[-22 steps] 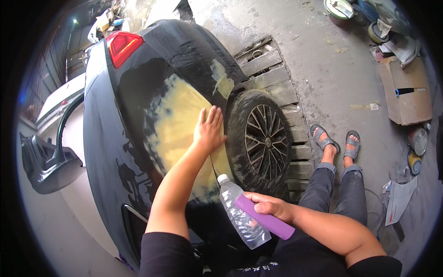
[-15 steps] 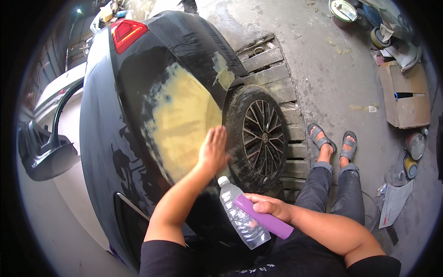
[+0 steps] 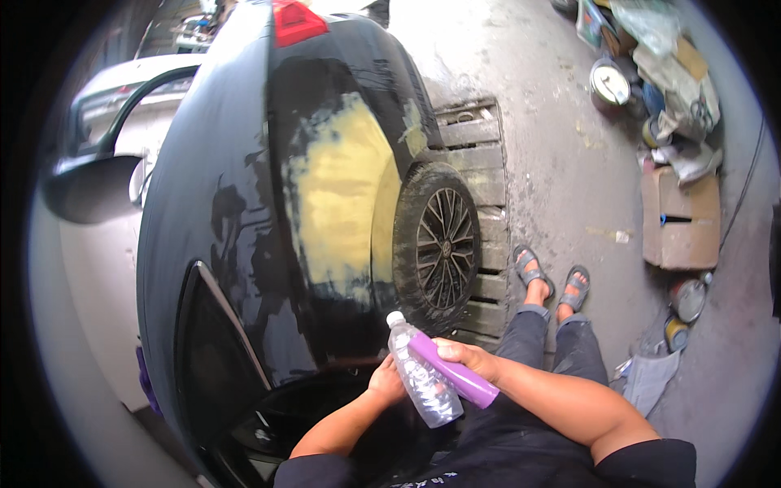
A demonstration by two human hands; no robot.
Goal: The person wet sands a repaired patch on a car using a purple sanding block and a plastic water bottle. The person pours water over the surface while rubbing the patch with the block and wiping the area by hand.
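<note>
My right hand is closed around a long, flat purple strip and a clear plastic bottle with a white cap, the strip lying across the bottle. The bottle tilts, cap toward the car. Close against its side is my left hand, its fingers partly hidden behind the bottle; whether they grip it cannot be told. Beyond my hands stands a dark car. A wide patch of yellowish filler with smudged edges covers its rear side panel, next to the wheel.
Slatted grating runs beside the wheel, near my sandalled feet. To the right are a cardboard box, a lidded bucket, cans and crumpled sheets. At left, a white car with a dark mirror stands close by.
My left hand has come off the filler patch and drawn back to the bottle. My right hand still holds the bottle and strip. The view has shifted, showing more of the car's side window.
</note>
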